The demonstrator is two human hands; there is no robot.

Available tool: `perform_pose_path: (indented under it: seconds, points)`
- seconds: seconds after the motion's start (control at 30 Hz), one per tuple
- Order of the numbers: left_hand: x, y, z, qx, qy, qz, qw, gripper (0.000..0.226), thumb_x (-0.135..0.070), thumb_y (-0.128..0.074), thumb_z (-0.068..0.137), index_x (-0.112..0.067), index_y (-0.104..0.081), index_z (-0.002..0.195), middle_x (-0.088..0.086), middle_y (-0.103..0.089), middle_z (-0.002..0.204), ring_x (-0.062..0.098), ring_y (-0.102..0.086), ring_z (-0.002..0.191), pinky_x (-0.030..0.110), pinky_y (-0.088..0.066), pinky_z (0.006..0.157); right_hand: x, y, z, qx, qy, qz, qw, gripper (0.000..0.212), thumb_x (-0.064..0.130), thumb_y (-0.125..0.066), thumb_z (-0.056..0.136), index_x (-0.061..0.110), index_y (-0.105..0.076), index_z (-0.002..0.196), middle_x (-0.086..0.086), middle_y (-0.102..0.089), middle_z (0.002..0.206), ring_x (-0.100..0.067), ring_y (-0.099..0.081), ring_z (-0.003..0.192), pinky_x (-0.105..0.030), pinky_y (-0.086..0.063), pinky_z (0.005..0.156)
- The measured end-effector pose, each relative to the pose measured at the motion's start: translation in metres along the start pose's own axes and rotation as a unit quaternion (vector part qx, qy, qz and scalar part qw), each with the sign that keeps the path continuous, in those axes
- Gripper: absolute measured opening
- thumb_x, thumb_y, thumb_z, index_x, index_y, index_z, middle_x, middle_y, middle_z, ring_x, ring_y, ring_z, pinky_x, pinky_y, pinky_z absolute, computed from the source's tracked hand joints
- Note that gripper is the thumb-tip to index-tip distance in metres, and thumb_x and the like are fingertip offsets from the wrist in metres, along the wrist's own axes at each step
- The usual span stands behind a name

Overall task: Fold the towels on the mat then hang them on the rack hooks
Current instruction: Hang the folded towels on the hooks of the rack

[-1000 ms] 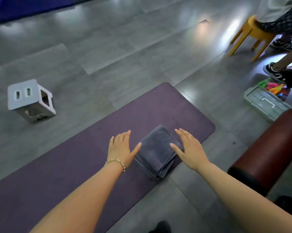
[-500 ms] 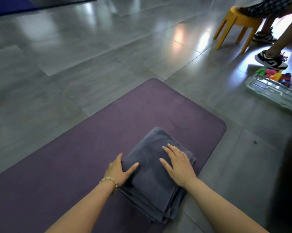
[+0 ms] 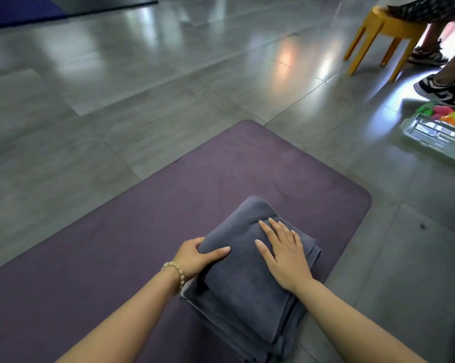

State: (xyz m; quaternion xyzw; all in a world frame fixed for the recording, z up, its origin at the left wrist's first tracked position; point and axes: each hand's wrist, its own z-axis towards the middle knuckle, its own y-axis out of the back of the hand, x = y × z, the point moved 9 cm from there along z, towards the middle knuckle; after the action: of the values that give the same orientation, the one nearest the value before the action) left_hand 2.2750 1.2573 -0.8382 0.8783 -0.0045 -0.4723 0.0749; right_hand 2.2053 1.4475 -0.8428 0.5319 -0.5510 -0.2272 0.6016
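Note:
A stack of folded dark grey towels [image 3: 247, 284] lies near the right end of the purple mat [image 3: 142, 231]. My left hand [image 3: 195, 258], with a bead bracelet on the wrist, grips the left edge of the top towel, thumb on top and fingers tucked under the fold. My right hand [image 3: 284, 252] lies flat on top of the same towel, fingers spread. No rack or hooks are in view.
Grey tiled floor surrounds the mat. A yellow stool [image 3: 383, 35] with a seated person's legs and sneakers [image 3: 441, 90] is at the top right. A clear plastic tray [image 3: 438, 137] with colourful items lies on the floor at right. A blue mat [image 3: 17, 9] shows at top left.
Both hands came down from hovering beside the stack onto it. The left hand has closed on the top towel's left edge; the right hand rests flat on top. The view moved closer.

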Motion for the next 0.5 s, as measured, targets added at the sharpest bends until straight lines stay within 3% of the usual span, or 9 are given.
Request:
perform_pose_path:
  seconds: [0.1, 0.17, 0.23, 0.3, 0.37, 0.43, 0.5]
  points:
    - [-0.030, -0.001, -0.011, 0.007, -0.041, -0.011, 0.999, 0.039, -0.034, -0.082, 0.071, -0.011, -0.069, 0.100, 0.004, -0.074, 0.092, 0.018, -0.070, 0.089, 0.028, -0.057, 0.066, 0.017, 0.029, 0.002, 0.020, 0.001, 0.165, 0.986, 0.067, 0.071, -0.020, 0.084, 0.041, -0.024, 0.144, 0.011, -0.020, 0.156, -0.006, -0.012, 0.145, -0.035, -0.008, 0.121]
    - [-0.056, -0.004, -0.025, 0.033, -0.066, 0.018, 0.997, 0.048, -0.035, -0.082, 0.072, -0.006, -0.064, 0.105, 0.010, -0.071, 0.100, 0.021, -0.068, 0.094, 0.036, -0.057, 0.081, 0.037, 0.061, -0.003, 0.026, 0.020, 0.245, 0.969, 0.059, 0.067, -0.033, 0.082, 0.051, -0.023, 0.138, 0.016, -0.022, 0.155, -0.001, -0.015, 0.143, -0.034, -0.013, 0.120]
    - [-0.084, -0.006, -0.047, 0.079, -0.086, 0.043, 0.992, 0.044, -0.032, -0.081, 0.073, -0.007, -0.062, 0.104, 0.005, -0.071, 0.094, 0.017, -0.068, 0.088, 0.030, -0.056, 0.081, 0.065, 0.090, -0.010, 0.064, 0.062, 0.232, 0.969, 0.060, 0.071, -0.039, 0.078, 0.059, -0.024, 0.135, 0.022, -0.018, 0.154, 0.002, -0.009, 0.144, -0.034, -0.012, 0.120]
    - [-0.112, -0.002, -0.074, 0.119, -0.099, 0.097, 0.983, 0.035, -0.028, -0.081, 0.074, -0.008, -0.061, 0.095, -0.001, -0.065, 0.082, 0.009, -0.061, 0.074, 0.024, -0.053, 0.070, 0.097, 0.115, -0.019, 0.114, 0.105, 0.188, 0.970, 0.055, 0.077, -0.042, 0.073, 0.064, -0.031, 0.126, 0.026, -0.016, 0.151, 0.001, -0.003, 0.144, -0.035, -0.008, 0.120]
    - [-0.135, 0.008, -0.102, 0.143, -0.097, 0.156, 0.973, 0.033, -0.027, -0.082, 0.072, -0.011, -0.062, 0.092, 0.000, -0.063, 0.081, 0.006, -0.058, 0.072, 0.025, -0.051, 0.068, 0.128, 0.138, -0.029, 0.149, 0.137, 0.157, 0.966, 0.053, 0.083, -0.045, 0.067, 0.058, -0.048, 0.113, 0.027, -0.025, 0.145, -0.001, -0.005, 0.145, -0.032, -0.009, 0.118]
    - [-0.152, 0.024, -0.132, 0.146, -0.089, 0.174, 0.970, 0.032, -0.028, -0.083, 0.070, -0.013, -0.063, 0.090, 0.001, -0.065, 0.083, 0.007, -0.060, 0.074, 0.026, -0.052, 0.069, 0.156, 0.155, -0.045, 0.187, 0.149, 0.132, 0.962, 0.062, 0.088, -0.045, 0.062, 0.042, -0.059, 0.102, 0.025, -0.046, 0.136, -0.009, -0.030, 0.139, -0.034, -0.023, 0.115]
    - [-0.166, 0.045, -0.166, 0.125, -0.072, 0.149, 0.978, 0.033, -0.026, -0.083, 0.070, -0.011, -0.063, 0.092, 0.000, -0.067, 0.085, 0.007, -0.062, 0.076, 0.024, -0.052, 0.069, 0.182, 0.167, -0.069, 0.232, 0.132, 0.142, 0.953, 0.063, 0.085, -0.050, 0.065, 0.033, -0.062, 0.097, 0.015, -0.066, 0.109, -0.010, -0.058, 0.108, -0.036, -0.045, 0.098]
